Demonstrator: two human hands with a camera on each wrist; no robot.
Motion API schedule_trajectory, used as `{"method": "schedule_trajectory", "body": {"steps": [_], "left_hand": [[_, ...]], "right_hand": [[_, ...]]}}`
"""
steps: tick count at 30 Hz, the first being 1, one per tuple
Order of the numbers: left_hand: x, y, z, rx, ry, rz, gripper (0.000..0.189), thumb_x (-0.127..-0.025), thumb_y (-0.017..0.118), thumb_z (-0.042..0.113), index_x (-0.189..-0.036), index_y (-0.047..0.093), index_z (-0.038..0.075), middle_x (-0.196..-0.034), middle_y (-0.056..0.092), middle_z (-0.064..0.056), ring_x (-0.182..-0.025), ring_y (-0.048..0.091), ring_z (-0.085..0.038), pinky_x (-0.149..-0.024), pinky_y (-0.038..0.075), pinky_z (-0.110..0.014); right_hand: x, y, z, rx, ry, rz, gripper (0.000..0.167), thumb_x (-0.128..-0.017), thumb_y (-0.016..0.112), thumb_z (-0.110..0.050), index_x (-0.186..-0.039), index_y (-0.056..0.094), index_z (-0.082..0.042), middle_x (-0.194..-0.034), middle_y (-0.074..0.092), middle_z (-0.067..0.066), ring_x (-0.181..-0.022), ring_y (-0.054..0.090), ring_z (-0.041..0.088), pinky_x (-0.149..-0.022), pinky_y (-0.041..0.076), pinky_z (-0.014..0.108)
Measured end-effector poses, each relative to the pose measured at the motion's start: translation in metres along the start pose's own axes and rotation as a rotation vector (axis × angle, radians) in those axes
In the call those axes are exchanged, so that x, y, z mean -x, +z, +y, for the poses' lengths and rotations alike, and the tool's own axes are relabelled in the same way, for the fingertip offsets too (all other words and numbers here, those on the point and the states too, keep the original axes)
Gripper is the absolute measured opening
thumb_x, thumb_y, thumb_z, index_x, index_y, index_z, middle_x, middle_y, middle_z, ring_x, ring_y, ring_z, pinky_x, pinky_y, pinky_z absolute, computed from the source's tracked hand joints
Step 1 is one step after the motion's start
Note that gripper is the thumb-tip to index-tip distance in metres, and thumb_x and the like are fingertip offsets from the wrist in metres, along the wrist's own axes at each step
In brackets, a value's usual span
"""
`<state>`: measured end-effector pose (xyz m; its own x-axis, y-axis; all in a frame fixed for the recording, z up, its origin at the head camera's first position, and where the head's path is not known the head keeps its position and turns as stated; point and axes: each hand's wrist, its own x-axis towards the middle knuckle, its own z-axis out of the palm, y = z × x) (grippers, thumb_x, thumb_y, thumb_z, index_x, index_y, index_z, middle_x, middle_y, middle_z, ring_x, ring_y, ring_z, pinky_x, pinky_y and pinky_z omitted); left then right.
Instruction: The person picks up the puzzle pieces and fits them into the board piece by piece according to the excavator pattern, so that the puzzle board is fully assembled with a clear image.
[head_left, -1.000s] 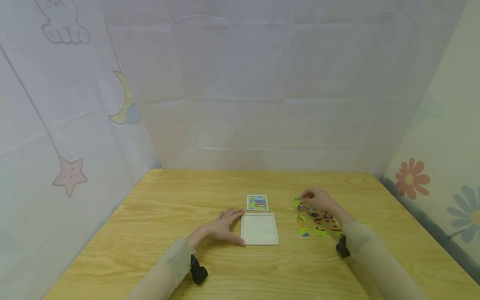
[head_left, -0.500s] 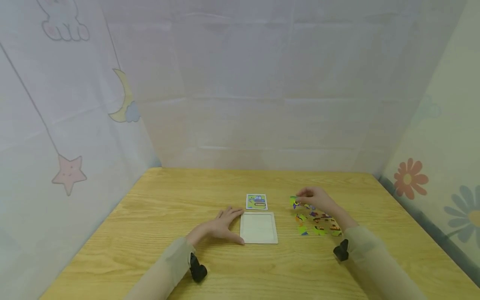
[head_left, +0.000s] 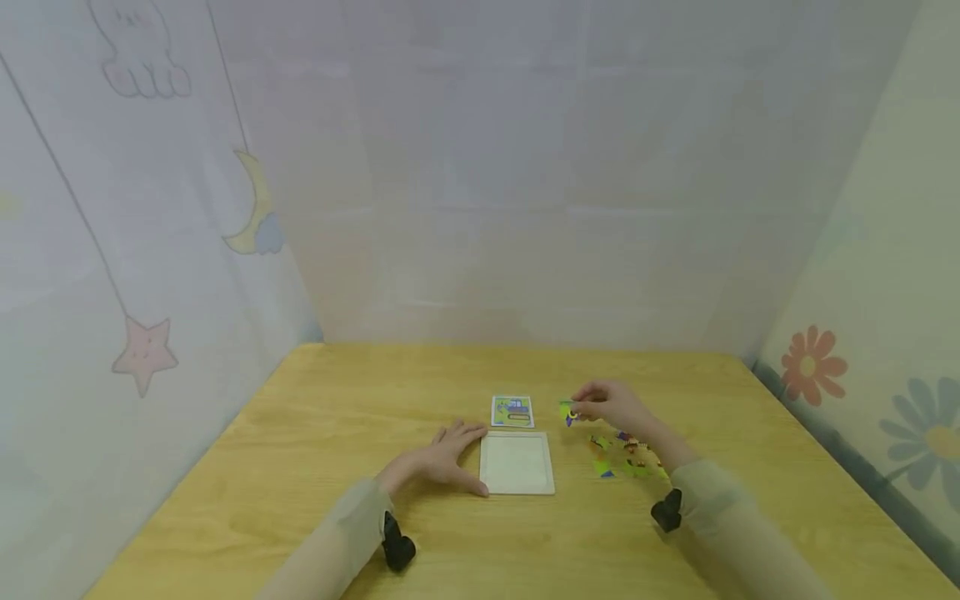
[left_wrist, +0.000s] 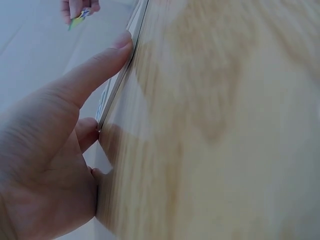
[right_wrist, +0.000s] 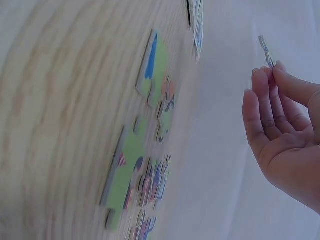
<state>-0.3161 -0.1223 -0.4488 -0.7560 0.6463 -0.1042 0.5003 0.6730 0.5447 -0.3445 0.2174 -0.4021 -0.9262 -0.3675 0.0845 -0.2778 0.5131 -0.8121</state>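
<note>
Between its thumb and fingertips my right hand (head_left: 617, 410) pinches a green jigsaw puzzle piece (head_left: 566, 412) with blue and yellow print. The right wrist view shows that piece (right_wrist: 267, 51) held up off the table, seen edge-on. My left hand (head_left: 444, 460) rests on the table with fingers spread; its thumb and a fingertip touch the left edge of a pale square puzzle tray (head_left: 516, 463). In the left wrist view the thumb (left_wrist: 102, 67) lies against the tray's side. A small picture card (head_left: 513, 412) lies just behind the tray.
Several loose puzzle pieces (head_left: 603, 469) lie right of the tray, below my right hand; in the right wrist view a green piece (right_wrist: 122, 172) is nearest. The wooden table (head_left: 495, 550) ends at a fabric backdrop (head_left: 480, 208), with cloth on both sides.
My right hand has lifted the puzzle piece from the group of pieces and carried it left, toward the picture card. The left hand has stayed at the tray.
</note>
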Motion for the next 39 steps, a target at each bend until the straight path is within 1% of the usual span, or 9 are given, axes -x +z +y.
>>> {"method": "schedule_trajectory", "body": {"steps": [6, 8, 11, 15, 21, 27, 31, 34, 39], "left_hand": [[0.002, 0.004, -0.003, 0.016, 0.002, 0.009, 0.098, -0.077, 0.072, 0.050, -0.150, 0.020, 0.010, -0.157, 0.016, -0.009, -0.144, -0.002, -0.040, -0.114, 0.000, -0.059], [0.001, 0.003, -0.002, 0.021, -0.008, 0.005, 0.098, -0.077, 0.072, 0.050, -0.151, 0.020, 0.012, -0.157, 0.015, -0.009, -0.144, -0.003, -0.038, -0.114, -0.001, -0.058], [0.000, -0.001, -0.002, 0.017, -0.023, -0.004, 0.098, -0.077, 0.072, 0.051, -0.151, 0.019, 0.015, -0.158, 0.013, -0.008, -0.145, -0.004, -0.036, -0.115, -0.001, -0.057], [-0.003, -0.004, -0.003, -0.004, -0.010, 0.000, 0.098, -0.076, 0.072, 0.051, -0.151, 0.020, 0.014, -0.157, 0.014, -0.008, -0.145, -0.002, -0.036, -0.115, 0.001, -0.056], [-0.002, -0.003, -0.003, 0.004, 0.006, -0.002, 0.097, -0.077, 0.072, 0.050, -0.150, 0.021, 0.012, -0.157, 0.015, -0.009, -0.144, -0.001, -0.039, -0.115, 0.002, -0.057], [0.002, 0.000, -0.001, 0.026, -0.005, 0.008, 0.098, -0.076, 0.074, 0.049, -0.150, 0.022, 0.010, -0.156, 0.017, -0.010, -0.144, 0.000, -0.039, -0.115, 0.001, -0.057], [0.002, 0.001, -0.001, 0.018, -0.017, 0.012, 0.098, -0.076, 0.074, 0.049, -0.150, 0.022, 0.011, -0.156, 0.017, -0.010, -0.144, 0.000, -0.039, -0.115, 0.001, -0.057], [0.001, 0.000, -0.002, 0.015, -0.022, 0.020, 0.097, -0.076, 0.074, 0.049, -0.150, 0.023, 0.012, -0.156, 0.017, -0.009, -0.144, 0.000, -0.038, -0.115, 0.001, -0.057], [0.001, -0.001, 0.000, 0.032, -0.031, 0.012, 0.097, -0.076, 0.073, 0.048, -0.150, 0.022, 0.013, -0.157, 0.016, -0.010, -0.144, -0.002, -0.038, -0.115, 0.000, -0.057]], "right_hand": [[-0.002, 0.011, -0.002, -0.066, -0.033, -0.017, 0.031, -0.088, 0.066, -0.025, -0.106, 0.062, 0.000, -0.094, 0.066, 0.013, -0.087, 0.066, 0.031, -0.081, 0.054, 0.048], [-0.003, 0.013, -0.005, -0.081, -0.032, -0.022, 0.030, -0.089, 0.065, -0.024, -0.107, 0.061, 0.000, -0.095, 0.065, 0.014, -0.088, 0.065, 0.031, -0.082, 0.053, 0.049], [-0.002, 0.014, -0.009, -0.088, -0.018, -0.022, 0.029, -0.090, 0.064, -0.022, -0.108, 0.060, 0.001, -0.095, 0.065, 0.014, -0.091, 0.064, 0.036, -0.082, 0.053, 0.049], [-0.002, 0.018, -0.013, -0.089, -0.003, -0.008, 0.028, -0.091, 0.063, -0.021, -0.108, 0.060, 0.001, -0.094, 0.065, 0.013, -0.093, 0.061, 0.042, -0.082, 0.053, 0.049], [-0.006, 0.026, -0.013, -0.125, 0.031, -0.031, 0.029, -0.090, 0.064, -0.021, -0.108, 0.061, 0.001, -0.094, 0.066, 0.013, -0.094, 0.064, 0.039, -0.084, 0.053, 0.048], [-0.009, 0.041, -0.017, -0.125, 0.005, -0.061, 0.030, -0.089, 0.065, -0.017, -0.108, 0.061, 0.006, -0.092, 0.068, 0.014, -0.090, 0.066, 0.038, -0.079, 0.056, 0.046], [-0.013, 0.053, -0.021, -0.114, 0.017, -0.056, 0.030, -0.087, 0.067, -0.016, -0.106, 0.062, 0.007, -0.088, 0.069, 0.012, -0.084, 0.068, 0.033, -0.074, 0.057, 0.042], [-0.017, 0.061, -0.023, -0.112, 0.044, -0.056, 0.027, -0.087, 0.068, -0.017, -0.103, 0.063, 0.003, -0.087, 0.068, 0.010, -0.080, 0.068, 0.027, -0.072, 0.058, 0.039], [-0.024, 0.071, -0.024, -0.122, 0.063, -0.072, 0.022, -0.087, 0.068, -0.015, -0.101, 0.063, 0.002, -0.086, 0.068, 0.011, -0.075, 0.068, 0.022, -0.068, 0.058, 0.036]]}}
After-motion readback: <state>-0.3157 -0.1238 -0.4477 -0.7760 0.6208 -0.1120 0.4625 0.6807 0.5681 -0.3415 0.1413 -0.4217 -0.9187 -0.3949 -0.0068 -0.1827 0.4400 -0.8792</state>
